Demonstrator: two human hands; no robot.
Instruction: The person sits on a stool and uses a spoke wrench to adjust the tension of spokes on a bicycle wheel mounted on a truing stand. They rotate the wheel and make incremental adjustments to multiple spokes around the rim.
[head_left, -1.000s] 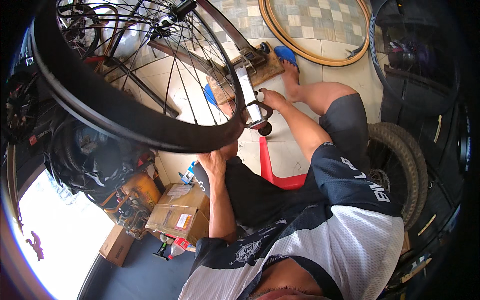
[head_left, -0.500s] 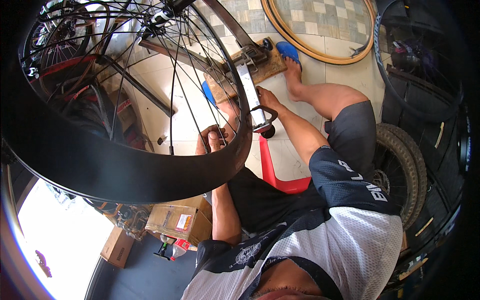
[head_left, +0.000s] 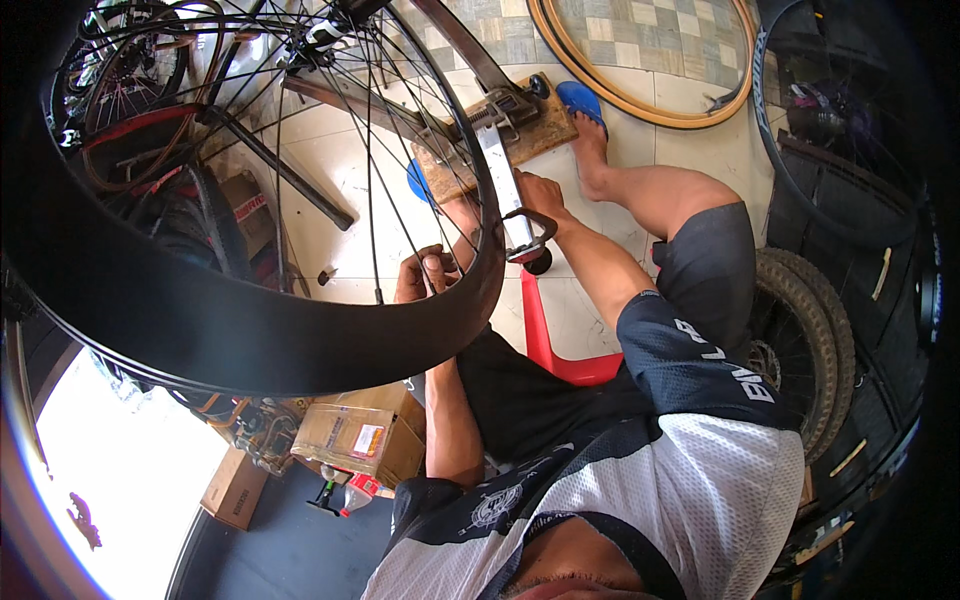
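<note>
A bicycle wheel [head_left: 330, 345] with a deep black rim and thin black spokes fills the upper left, mounted in a metal truing stand [head_left: 465, 55] on a wooden base [head_left: 548, 128]. Inside the rim, my left hand [head_left: 428, 272] is closed, thumb against fingers, around a spoke close to the rim; a small tool there cannot be made out. My right hand [head_left: 541, 196] is curled against the silver arm [head_left: 505, 190] of the stand, its fingertips partly hidden. A dark curved caliper [head_left: 540, 222] on that arm reaches the rim's edge.
A red plastic stool [head_left: 540, 335] shows between my legs. A tan-walled tyre [head_left: 650, 110] lies on the floor ahead. Knobby tyres [head_left: 815, 340] stand at my right. A cardboard box [head_left: 350, 440] sits at my left, and bicycle parts [head_left: 150, 60] crowd the far left.
The wheel has turned a little, its spokes shifting right near my left hand. My left hand has moved slightly up and right. My right hand's fingers are more curled against the silver arm.
</note>
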